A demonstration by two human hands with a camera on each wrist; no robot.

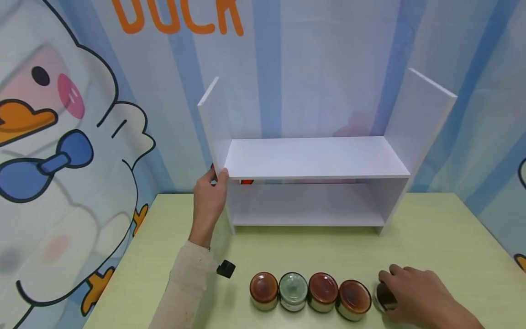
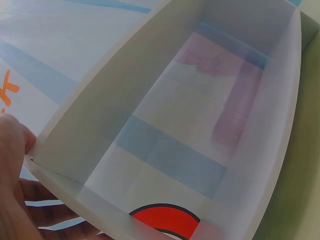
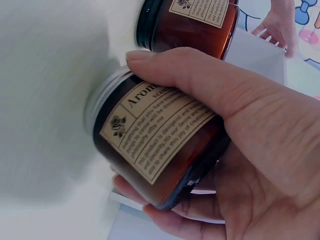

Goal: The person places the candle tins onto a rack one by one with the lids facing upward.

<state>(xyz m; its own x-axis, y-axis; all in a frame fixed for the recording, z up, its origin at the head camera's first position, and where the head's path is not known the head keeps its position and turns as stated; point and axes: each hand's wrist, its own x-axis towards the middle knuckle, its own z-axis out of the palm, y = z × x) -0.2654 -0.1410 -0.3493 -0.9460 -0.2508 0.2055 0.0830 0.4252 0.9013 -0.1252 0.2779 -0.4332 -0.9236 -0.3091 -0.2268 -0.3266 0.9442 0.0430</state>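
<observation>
My left hand grips the left side panel of a white two-tier shelf, thumb at the front edge and fingers behind the panel. At the lower right, my right hand holds a brown glass candle jar with a beige printed label, thumb on one side and fingers round the other. The jar's silvery lid end faces the table surface. Left of this hand stand jars in a row: a greenish glass jar between brown ones, including the rightmost brown jar.
The shelf stands on a pale green table near its back edge, its side panels rising above the upper board. Behind hangs a blue striped backdrop with a cartoon duck. A small black block sits at my left sleeve.
</observation>
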